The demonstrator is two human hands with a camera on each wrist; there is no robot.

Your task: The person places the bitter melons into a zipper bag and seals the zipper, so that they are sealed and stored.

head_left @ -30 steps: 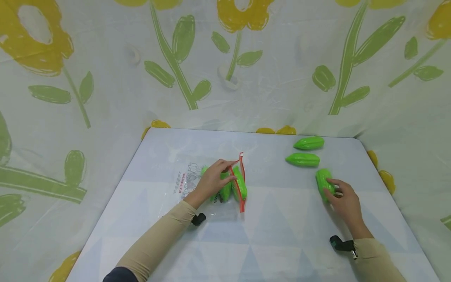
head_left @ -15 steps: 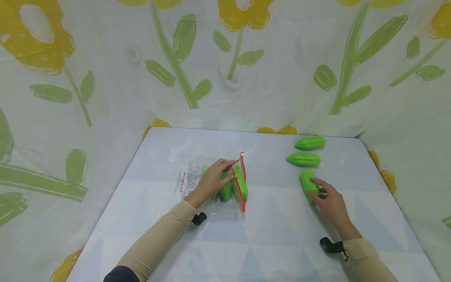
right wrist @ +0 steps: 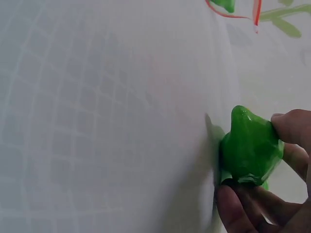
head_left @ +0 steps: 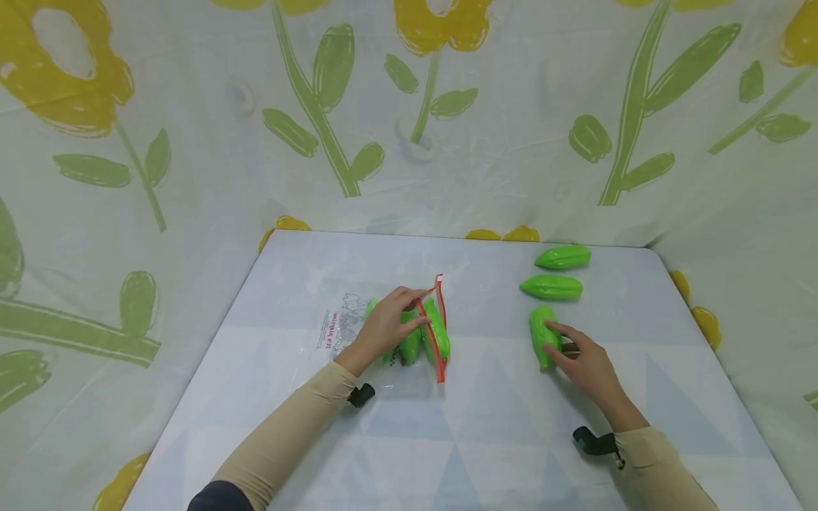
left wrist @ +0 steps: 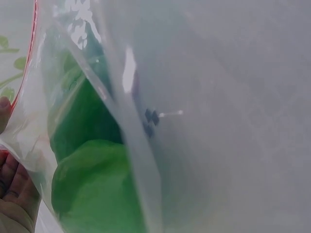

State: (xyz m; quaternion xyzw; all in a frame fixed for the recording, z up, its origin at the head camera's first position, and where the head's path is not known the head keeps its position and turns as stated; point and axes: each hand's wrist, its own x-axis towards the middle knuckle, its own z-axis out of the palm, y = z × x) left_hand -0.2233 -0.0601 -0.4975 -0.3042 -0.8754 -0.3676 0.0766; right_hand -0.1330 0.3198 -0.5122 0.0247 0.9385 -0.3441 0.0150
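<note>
My left hand pinches the red-edged mouth of a clear zip bag, which lies on the table with its mouth parted to the right. Several green ribbed toy vegetables show through the plastic in the left wrist view; one lies at the mouth. To the right, my right hand grips another green ribbed toy vegetable between thumb and fingers. Its tapered end points toward me in the head view. The right wrist view shows this vegetable close over the tabletop, the fingertips curled round its sides.
Two more green toy vegetables lie side by side at the back right of the pale, triangle-patterned table. A flower-printed curtain stands behind the table's far edge and along its sides. A small black camera sits on the right wrist.
My right hand has carried the green toy vegetable leftward, toward the bag. The left hand stays in place on the bag's mouth, and the two vegetables at the back have not moved.
</note>
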